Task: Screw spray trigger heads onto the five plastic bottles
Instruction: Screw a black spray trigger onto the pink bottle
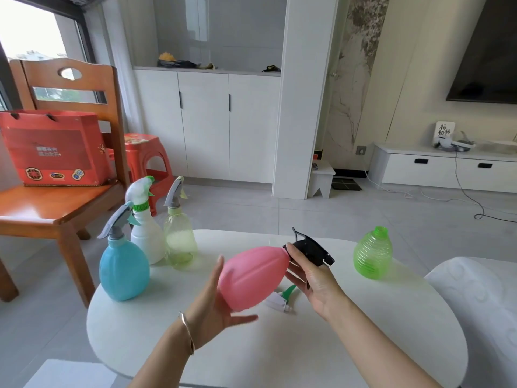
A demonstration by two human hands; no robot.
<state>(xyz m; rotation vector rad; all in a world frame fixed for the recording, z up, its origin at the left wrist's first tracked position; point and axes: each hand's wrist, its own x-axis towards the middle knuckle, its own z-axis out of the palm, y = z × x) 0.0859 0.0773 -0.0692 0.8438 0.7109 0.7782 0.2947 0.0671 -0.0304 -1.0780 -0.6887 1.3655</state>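
Currently fourth of five: above the white table [363, 317], the pink bottle [251, 275] is held tilted, its base cradled on the left hand [215, 306], fingers spread nearly straight; the right hand [316, 284] pinches the black trigger head [310, 247] at its neck. Next likely calls for twisting until snug, then the green bottle [373, 253] (headless, far right) takes the loose green-white trigger [279, 299].
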